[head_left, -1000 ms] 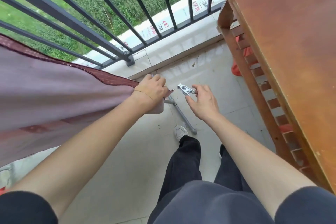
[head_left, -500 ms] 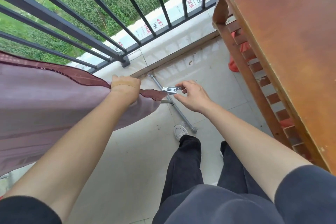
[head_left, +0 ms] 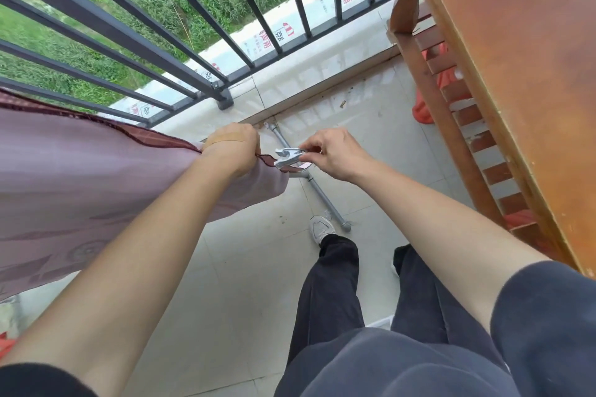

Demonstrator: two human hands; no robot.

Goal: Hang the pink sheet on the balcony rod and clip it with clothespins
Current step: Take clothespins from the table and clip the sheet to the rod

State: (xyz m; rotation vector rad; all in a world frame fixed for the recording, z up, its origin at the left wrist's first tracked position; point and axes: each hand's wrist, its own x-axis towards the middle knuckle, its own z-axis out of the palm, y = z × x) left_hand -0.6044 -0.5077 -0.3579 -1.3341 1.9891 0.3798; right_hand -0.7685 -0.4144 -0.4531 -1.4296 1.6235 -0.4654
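Note:
The pink sheet (head_left: 80, 177) hangs draped over a rod from the left edge to the middle of the view; the rod itself is hidden under the cloth except for a short grey stub. My left hand (head_left: 233, 151) grips the sheet's dark red hem at its right end. My right hand (head_left: 335, 153) pinches a metal clothespin (head_left: 287, 157), whose jaws sit on the sheet's end corner just right of my left hand.
A grey metal rack leg (head_left: 317, 192) runs across the tiled floor below the hands. A black balcony railing (head_left: 167, 51) stands ahead, with grass beyond. A wooden table and slatted frame (head_left: 483, 106) fill the right side. My legs and a white shoe (head_left: 321, 229) are below.
My left hand slid right along the hem toward the sheet's end. My right hand brought the clothespin onto the sheet's corner.

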